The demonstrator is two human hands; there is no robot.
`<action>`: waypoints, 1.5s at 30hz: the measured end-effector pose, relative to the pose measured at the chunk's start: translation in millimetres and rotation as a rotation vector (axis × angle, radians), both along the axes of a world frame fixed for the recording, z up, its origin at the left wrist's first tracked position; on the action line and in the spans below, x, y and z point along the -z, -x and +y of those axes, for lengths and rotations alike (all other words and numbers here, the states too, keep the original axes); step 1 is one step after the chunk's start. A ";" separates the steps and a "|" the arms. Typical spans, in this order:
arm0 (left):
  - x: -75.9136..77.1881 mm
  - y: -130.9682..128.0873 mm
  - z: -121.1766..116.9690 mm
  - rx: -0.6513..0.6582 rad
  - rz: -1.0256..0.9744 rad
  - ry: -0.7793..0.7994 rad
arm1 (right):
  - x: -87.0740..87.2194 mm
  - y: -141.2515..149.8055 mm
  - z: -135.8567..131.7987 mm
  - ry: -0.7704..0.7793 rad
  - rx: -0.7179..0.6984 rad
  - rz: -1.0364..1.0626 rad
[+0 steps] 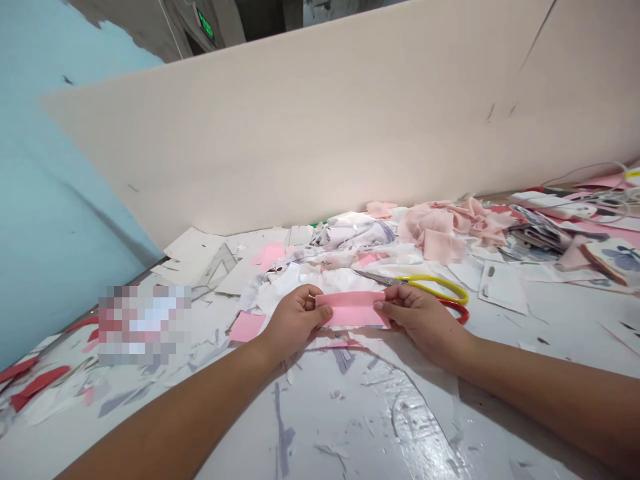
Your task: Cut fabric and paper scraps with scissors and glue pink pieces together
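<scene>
A small pink rectangular piece of fabric (353, 309) is held flat just above the white table (350, 427), stretched between both hands. My left hand (293, 320) pinches its left end with fingers curled. My right hand (423, 320) pinches its right end the same way. Scissors with yellow handles (430, 285) lie right behind my right hand, with a red-handled pair (457, 310) beside them.
Pink cloth scraps (450, 227) and white fabric pieces (350, 233) are heaped at the back, against a beige board (350, 120). A clear triangle ruler (215, 270) lies at the left. Printed papers (615, 257) and cables (600, 193) crowd the right. Red scraps (35, 387) sit far left.
</scene>
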State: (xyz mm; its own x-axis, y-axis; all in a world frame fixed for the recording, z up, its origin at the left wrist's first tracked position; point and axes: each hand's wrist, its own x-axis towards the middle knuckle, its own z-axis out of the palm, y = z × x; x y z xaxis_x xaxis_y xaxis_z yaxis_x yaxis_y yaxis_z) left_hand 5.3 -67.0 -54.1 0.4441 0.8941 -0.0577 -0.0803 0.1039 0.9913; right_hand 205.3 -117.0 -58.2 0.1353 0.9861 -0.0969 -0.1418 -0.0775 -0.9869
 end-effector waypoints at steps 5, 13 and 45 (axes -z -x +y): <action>2.7 -0.4 0.7 -0.029 -0.010 -0.009 | 2.5 -1.1 0.9 -0.020 -0.010 -0.007; -3.5 -2.3 -2.2 -0.037 -0.063 0.042 | 4.3 -1.7 1.3 -0.026 0.001 -0.007; -6.8 -2.5 -6.5 0.018 -0.070 0.034 | 4.4 -0.6 0.5 -0.063 0.049 -0.046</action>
State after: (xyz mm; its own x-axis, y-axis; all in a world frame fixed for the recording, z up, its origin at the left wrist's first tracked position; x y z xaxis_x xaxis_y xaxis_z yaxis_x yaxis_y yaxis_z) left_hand 7.8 -73.6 -47.3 0.4637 0.8842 -0.0563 -0.1474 0.1396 0.9792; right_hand 205.9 -116.5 -62.5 0.1864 0.9821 -0.0277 -0.0986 -0.0093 -0.9951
